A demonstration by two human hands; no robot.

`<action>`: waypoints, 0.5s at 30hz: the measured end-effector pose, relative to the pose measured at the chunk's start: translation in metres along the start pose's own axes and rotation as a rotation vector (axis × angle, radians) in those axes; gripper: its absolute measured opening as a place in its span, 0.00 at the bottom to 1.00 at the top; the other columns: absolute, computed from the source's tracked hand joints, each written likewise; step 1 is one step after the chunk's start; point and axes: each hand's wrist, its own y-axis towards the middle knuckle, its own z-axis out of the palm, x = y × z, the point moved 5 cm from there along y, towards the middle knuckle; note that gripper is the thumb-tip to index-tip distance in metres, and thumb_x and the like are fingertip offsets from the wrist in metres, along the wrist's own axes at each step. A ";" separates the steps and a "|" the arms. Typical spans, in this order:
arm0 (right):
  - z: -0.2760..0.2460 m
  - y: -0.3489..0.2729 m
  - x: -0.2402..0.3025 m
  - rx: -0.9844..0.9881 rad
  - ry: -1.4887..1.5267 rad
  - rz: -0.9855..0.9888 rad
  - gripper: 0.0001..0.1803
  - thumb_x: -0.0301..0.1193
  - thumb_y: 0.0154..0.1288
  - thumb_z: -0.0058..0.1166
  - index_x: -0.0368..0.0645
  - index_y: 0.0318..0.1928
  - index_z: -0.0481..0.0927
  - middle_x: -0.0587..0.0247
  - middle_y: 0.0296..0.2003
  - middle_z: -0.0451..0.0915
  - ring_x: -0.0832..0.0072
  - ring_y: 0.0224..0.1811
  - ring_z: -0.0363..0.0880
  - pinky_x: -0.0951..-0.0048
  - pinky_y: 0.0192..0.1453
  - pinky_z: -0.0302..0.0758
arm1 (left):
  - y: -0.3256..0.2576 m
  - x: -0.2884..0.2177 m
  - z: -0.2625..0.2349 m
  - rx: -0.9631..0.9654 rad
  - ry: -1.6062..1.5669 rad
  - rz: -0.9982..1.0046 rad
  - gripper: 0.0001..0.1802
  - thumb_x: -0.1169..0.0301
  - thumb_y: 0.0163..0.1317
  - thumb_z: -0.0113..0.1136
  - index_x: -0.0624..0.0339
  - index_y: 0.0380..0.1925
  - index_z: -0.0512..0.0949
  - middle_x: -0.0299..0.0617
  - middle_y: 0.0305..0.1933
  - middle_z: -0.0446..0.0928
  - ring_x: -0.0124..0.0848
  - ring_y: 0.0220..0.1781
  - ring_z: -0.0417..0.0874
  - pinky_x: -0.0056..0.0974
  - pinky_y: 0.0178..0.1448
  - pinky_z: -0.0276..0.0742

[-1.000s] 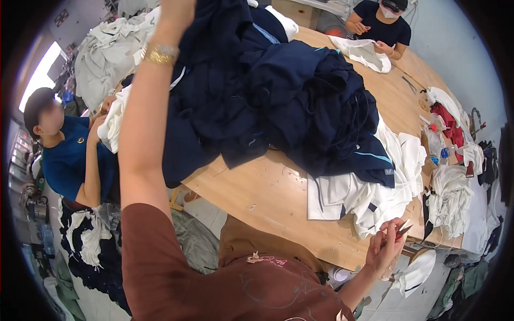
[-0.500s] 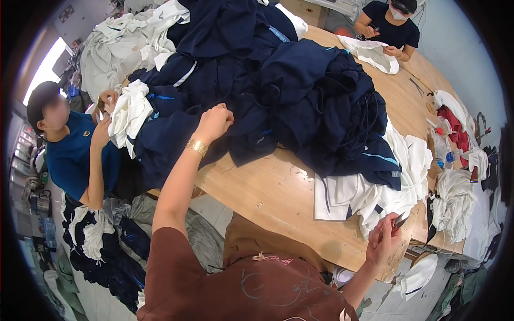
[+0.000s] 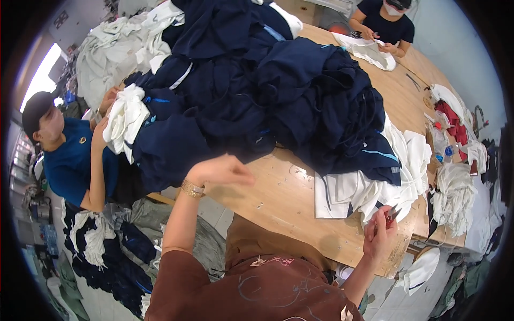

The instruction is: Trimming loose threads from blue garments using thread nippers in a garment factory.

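My left hand point(image 3: 222, 171), with a gold bracelet at its wrist, is above the table's near side, by the lower edge of a big heap of navy blue garments point(image 3: 230, 80). Motion smears its fingers, and nothing shows plainly in them. Low on the right, my right hand point(image 3: 379, 232) is closed around small red-handled thread snips point(image 3: 393, 213), their pointed metal blades sticking up past the fingers. Just beyond it lie white garments point(image 3: 342, 195) with navy trim, partly under the navy heap.
A co-worker in blue point(image 3: 80, 155) at the left handles a white garment point(image 3: 126, 120). Another co-worker point(image 3: 383, 27) works on white cloth point(image 3: 369, 53) at the far right. The wooden table point(image 3: 267, 198) has a near edge in front of me. Clothes point(image 3: 101, 267) lie on the floor at left.
My left hand has come off the navy heap, moving down toward me over the table. My right hand still holds the snips and has shifted slightly left and up.
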 end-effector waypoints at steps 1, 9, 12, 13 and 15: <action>0.003 0.001 -0.001 0.011 -0.002 0.010 0.03 0.26 0.66 0.48 0.41 0.38 0.70 0.69 0.21 0.69 0.89 0.08 0.53 0.86 0.11 0.48 | 0.008 -0.002 0.001 0.012 0.008 0.013 0.12 0.65 0.53 0.65 0.63 0.32 0.82 0.44 0.29 0.81 0.26 0.33 0.81 0.31 0.42 0.75; 0.011 -0.011 -0.003 0.055 0.000 0.011 0.04 0.25 0.64 0.49 0.40 0.38 0.70 0.68 0.21 0.70 0.89 0.08 0.53 0.85 0.11 0.47 | 0.102 -0.052 -0.095 -1.143 0.274 0.163 0.24 0.63 0.44 0.70 0.59 0.39 0.70 0.45 0.34 0.76 0.42 0.40 0.78 0.41 0.44 0.74; 0.005 -0.018 -0.001 0.039 0.000 -0.009 0.03 0.25 0.64 0.49 0.40 0.37 0.69 0.69 0.20 0.70 0.90 0.07 0.52 0.86 0.10 0.47 | 0.132 -0.054 -0.100 -1.230 0.269 0.069 0.28 0.62 0.42 0.70 0.58 0.40 0.66 0.48 0.32 0.75 0.46 0.40 0.78 0.45 0.45 0.73; 0.002 -0.020 -0.001 0.019 0.008 0.008 0.03 0.25 0.64 0.49 0.41 0.36 0.69 0.69 0.19 0.70 0.90 0.07 0.52 0.86 0.10 0.47 | 0.136 -0.054 -0.101 -1.265 0.241 0.053 0.28 0.62 0.42 0.69 0.57 0.40 0.64 0.49 0.31 0.75 0.48 0.39 0.78 0.47 0.44 0.72; -0.002 -0.022 0.000 -0.020 0.014 0.020 0.04 0.25 0.64 0.49 0.41 0.36 0.69 0.69 0.19 0.69 0.90 0.07 0.52 0.86 0.10 0.47 | 0.140 -0.054 -0.099 -1.239 0.194 0.053 0.26 0.63 0.43 0.67 0.57 0.38 0.63 0.49 0.30 0.75 0.50 0.37 0.78 0.48 0.43 0.72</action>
